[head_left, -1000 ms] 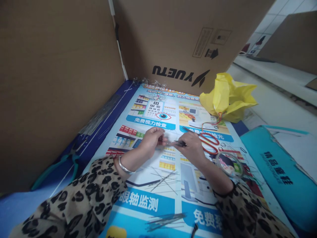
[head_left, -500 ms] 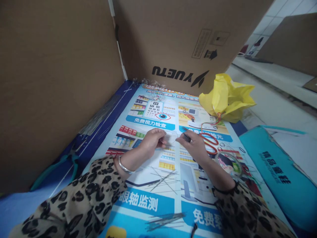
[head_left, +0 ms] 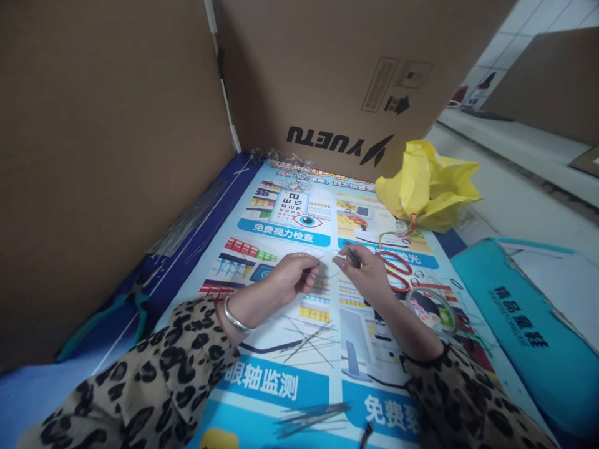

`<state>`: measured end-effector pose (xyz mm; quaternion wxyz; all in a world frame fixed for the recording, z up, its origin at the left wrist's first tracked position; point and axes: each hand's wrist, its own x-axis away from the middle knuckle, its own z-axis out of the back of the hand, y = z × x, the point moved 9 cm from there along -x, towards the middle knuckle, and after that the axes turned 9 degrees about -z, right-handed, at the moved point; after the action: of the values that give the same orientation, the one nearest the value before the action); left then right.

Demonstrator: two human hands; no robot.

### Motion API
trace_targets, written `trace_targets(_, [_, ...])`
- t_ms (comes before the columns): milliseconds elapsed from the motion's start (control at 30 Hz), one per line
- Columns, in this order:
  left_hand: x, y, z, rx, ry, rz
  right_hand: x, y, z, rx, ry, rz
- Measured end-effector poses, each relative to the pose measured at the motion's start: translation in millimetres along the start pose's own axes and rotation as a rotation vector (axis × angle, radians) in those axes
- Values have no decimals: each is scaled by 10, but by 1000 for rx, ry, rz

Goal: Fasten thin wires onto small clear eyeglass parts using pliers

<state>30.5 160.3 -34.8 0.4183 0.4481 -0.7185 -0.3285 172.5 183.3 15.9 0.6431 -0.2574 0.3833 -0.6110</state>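
Dark tool [head_left: 354, 257] farther from left hand [head_left: 289, 276]

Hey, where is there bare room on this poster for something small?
The poster looks bare between the crossed wires and right forearm, and in the strip between those wires and the nearer wire bundle. Crowded: beside the right hand, around the scissors and tape roll.

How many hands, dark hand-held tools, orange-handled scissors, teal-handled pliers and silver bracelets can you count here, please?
Hands: 2 (left hand, right hand)
Dark hand-held tool: 1
Orange-handled scissors: 1
Teal-handled pliers: 1
Silver bracelet: 1
Total: 6
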Motion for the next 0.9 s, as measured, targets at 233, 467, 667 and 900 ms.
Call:
trace_targets(233, [-16,29,107,90,139,-57,-3,-32,89,-81,21,-1])
trace_targets(467, [-19,32,52,-12,46,-86,49,-120,19,-87,-67,33])
trace_targets(667, [-15,49,-4,-84,-51,-100,-10,22,50,-135,-5,-56])
trace_targets(900, [-29,38,-36,-85,-104,-85,-42,75,20,-149,-27,-80])
